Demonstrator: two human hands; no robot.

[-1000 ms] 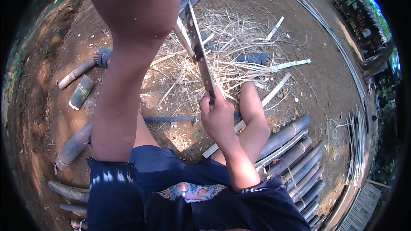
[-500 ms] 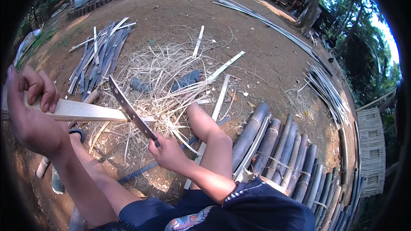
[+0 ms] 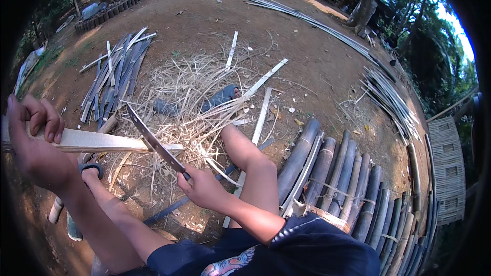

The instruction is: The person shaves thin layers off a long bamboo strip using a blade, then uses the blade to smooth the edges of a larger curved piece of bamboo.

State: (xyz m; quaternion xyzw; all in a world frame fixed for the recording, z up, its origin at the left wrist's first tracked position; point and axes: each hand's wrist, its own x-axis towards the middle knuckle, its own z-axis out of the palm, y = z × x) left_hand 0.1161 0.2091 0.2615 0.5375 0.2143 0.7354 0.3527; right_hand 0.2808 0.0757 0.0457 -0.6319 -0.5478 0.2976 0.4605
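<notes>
My left hand [image 3: 41,143] is closed round a pale split bamboo strip [image 3: 102,142] at the left. The strip points right, across my legs. In my right hand [image 3: 202,186] is the handle of a long knife [image 3: 156,142] with holes along its blade. The blade slants up and left and lies across the strip near its far end, seemingly touching it. Just beyond, a tangle of thin bamboo shavings [image 3: 179,92] spreads over the ground and partly covers my foot in a dark shoe [image 3: 221,97].
A stack of dark split bamboo strips [image 3: 116,71] lies at the far left. To my right is a row of tied bamboo poles [image 3: 337,179]. Thin slats [image 3: 391,102] lie farther right, and long strips [image 3: 307,18] stretch across the dirt. A woven panel [image 3: 446,171] stands at the right edge.
My left hand sits slightly lower with the strip, and the knife has shifted slightly left and down. The whole view has tilted a little. Both grips are the same.
</notes>
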